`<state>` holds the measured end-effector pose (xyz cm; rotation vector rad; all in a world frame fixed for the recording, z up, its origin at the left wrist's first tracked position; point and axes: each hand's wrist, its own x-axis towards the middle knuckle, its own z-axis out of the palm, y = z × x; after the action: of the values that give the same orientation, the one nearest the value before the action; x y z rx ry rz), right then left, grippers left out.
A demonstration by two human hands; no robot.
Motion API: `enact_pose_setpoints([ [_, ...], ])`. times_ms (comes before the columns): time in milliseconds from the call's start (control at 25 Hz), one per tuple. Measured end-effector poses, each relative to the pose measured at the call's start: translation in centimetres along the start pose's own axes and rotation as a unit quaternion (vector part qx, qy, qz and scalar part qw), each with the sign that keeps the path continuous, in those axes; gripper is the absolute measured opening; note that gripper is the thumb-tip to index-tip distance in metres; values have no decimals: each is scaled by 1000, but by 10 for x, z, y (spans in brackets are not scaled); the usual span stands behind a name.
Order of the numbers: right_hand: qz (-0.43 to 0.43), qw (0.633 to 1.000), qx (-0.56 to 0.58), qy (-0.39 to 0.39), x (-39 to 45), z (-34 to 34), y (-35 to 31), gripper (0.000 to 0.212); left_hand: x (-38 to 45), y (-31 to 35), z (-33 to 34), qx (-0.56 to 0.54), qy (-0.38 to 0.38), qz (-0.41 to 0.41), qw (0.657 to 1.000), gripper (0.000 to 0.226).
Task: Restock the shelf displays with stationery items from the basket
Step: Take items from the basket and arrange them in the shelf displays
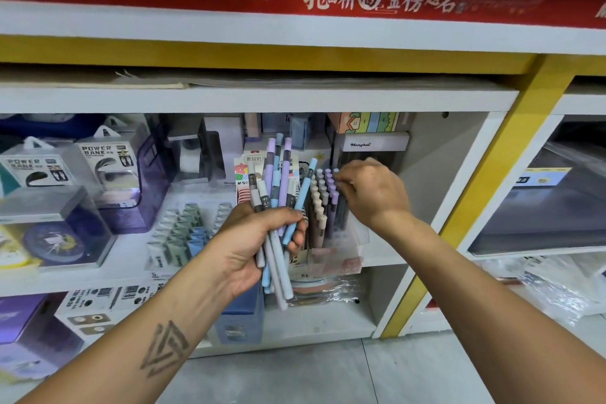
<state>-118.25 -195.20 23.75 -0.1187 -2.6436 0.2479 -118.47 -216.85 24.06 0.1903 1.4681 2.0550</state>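
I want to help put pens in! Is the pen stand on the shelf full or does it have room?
Cannot tell. The pen stand shows packed rows of caps, but the right hand covers its far side.

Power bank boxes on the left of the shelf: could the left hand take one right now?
Probably not as things stand. The power bank boxes sit unobstructed at the shelf front, but the left hand is full, gripping a bundle of pens. It would need to unload those first.

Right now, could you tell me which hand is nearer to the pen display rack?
Right. The right hand touches the pen tops in the pen display rack; the left hand grips a bundle of pens just left of it.
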Motion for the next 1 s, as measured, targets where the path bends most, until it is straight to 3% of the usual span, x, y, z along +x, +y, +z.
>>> enact_pose_setpoints([
  [160,20,999,32,-20,-2,0,-1,27,2,-2,1,-6,0,-14,1000,23],
  [240,83,978,191,13,0,-8,-4,23,2,-3,2,-8,-2,-21,1000,13],
  [320,160,882,443,-9,0,-18,-11,16,4,-4,3,-10,-13,-29,999,14],
  [400,181,808,559,-49,-4,-25,-18,14,4,-5,8,-15,-30,-48,998,6],
  [480,201,774,600,-30,-7,-31,-19,5,3,-6,11,-18,-34,-54,998,18],
  [560,228,757,611,42,-4,-39,-9,6,5,-6,10,-15,-19,-51,998,26],
  [640,215,797,555,97,-3,-45,3,6,6,-5,7,-17,4,-43,999,23],
  [800,110,932,340,63,-10,-33,10,10,6,-3,-1,-33,17,-46,998,42],
  [880,75,960,265,45,-13,-24,8,7,5,-3,0,-27,6,-48,998,41],
  [1000,74,963,257,28,-14,-15,10,5,7,-4,0,-26,1,-46,999,36],
])
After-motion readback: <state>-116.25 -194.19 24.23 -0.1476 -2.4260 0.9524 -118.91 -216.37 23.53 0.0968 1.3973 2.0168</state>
